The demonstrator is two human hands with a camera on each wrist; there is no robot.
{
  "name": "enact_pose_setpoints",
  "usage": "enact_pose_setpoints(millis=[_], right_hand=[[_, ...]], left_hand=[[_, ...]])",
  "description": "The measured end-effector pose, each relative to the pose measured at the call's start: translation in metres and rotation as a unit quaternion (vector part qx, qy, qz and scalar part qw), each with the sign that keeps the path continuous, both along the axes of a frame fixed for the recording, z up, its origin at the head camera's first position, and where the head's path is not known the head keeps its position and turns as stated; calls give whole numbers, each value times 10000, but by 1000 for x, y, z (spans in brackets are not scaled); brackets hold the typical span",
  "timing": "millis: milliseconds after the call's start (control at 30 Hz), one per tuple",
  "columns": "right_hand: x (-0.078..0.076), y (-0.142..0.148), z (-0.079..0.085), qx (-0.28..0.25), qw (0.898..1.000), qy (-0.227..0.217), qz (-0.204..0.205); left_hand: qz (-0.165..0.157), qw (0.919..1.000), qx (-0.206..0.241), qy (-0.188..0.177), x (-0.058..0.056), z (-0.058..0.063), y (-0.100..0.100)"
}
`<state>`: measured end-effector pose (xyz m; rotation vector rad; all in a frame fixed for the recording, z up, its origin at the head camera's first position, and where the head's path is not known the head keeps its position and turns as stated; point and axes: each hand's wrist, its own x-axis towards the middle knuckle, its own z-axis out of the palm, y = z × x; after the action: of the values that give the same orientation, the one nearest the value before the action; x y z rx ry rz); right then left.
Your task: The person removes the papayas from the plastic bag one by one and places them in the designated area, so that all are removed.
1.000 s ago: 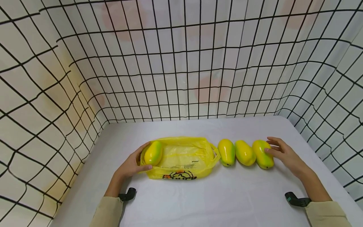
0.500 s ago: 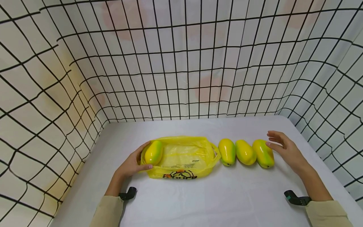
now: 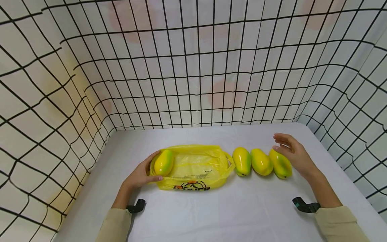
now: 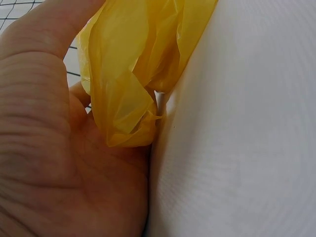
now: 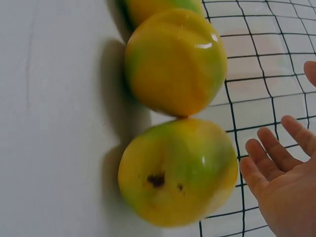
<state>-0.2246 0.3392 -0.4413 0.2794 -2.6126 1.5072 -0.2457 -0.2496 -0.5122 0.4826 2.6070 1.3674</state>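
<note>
Head view: high, facing forward and down, farthest off; takes in counter (image 3: 211,215) and gridded wall (image 3: 190,84). Left wrist view: very close on left grip (image 4: 54,148) and yellow bag (image 4: 121,74), counter tipped to frame right. Right wrist view: close, turned sideways, facing fruits (image 5: 177,173), right grip (image 5: 286,190) at edge. Head shares bag with left wrist, fruits with right, wall with both

The bag (image 3: 193,165) is bright yellow, printed in black and orange, while the fruits (image 3: 241,161) are yellow shading into green, one with dark brown specks (image 5: 156,179) at its end. The counter (image 3: 235,208) is white, and black lines grid the white backdrop (image 3: 205,65), faintly blotched with pink. The sleeves (image 3: 115,223) are beige, the wrist cameras (image 3: 306,207) black, one marked with green.
</note>
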Motion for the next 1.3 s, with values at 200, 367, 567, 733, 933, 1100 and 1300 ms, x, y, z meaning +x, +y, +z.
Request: enact_pose_setpoints(millis=[200,367,567,733,933,1100,1300], right_hand=[[-6,-17,4,-93,9998,11,150],[-10,-32,4,-153,9996,-2,252],[-14,-49,5,-192,9989,47,427],[-16,-63,5,-208,9982,-70,553],[-18,-77,5,-272,9969,-281,677],[-20,-87,4,-500,9944,-306,885],[-24,-103,5,-837,9879,-490,1214]], left_hand=[[-22,10000,2,25,1,0,0],[-17,10000,5,23,2,1,1],[-19,10000,-6,25,2,1,1],[-59,10000,-20,64,2,1,1],[-85,9999,-58,126,2,1,1],[-121,9998,-39,142,1,0,1],[-137,9997,-39,206,-1,-2,-1]])
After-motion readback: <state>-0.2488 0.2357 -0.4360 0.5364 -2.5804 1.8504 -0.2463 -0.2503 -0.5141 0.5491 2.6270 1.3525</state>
